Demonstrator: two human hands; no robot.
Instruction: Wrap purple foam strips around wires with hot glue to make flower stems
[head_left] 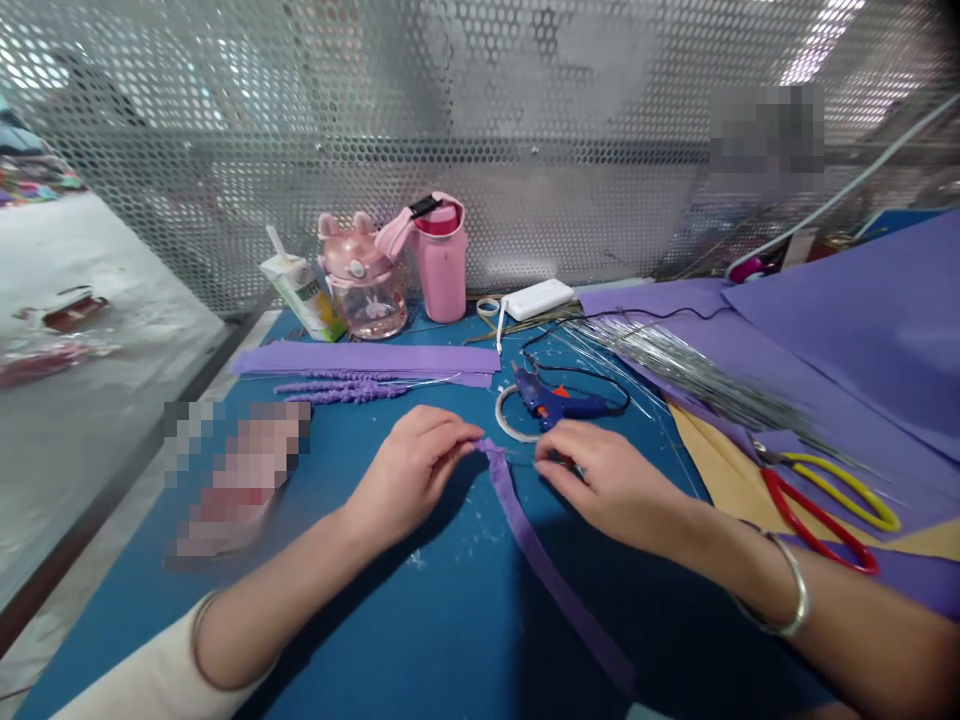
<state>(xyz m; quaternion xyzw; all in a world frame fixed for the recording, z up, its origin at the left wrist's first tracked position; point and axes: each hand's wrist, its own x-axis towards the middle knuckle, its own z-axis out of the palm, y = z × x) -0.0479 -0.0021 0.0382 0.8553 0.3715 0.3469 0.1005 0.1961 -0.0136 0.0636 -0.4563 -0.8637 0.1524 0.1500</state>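
Over the blue table, my left hand (pixel 412 460) is closed in a pinch on the upper end of a purple paper strip (pixel 536 545). The strip looks crinkled near the fingers and trails down toward the table's front. My right hand (pixel 600 475) is closed in a pinch just to the right, on what looks like a thin wire (pixel 517 457) running from the strip's top. Its tip is hidden by the fingers. Beyond the right hand lie a blue glue gun (pixel 555 400) and a pale ring (pixel 514 420), perhaps a tape roll.
Purple strips (pixel 360 358) and fringed purple stems (pixel 345 388) lie behind my left hand. A drink carton (pixel 304 295), clear jar (pixel 371 290) and pink bottle (pixel 442 265) line the mesh wall. Wires (pixel 690 370), purple sheets (pixel 862 320) and red-yellow-handled scissors (pixel 821 500) occupy the right.
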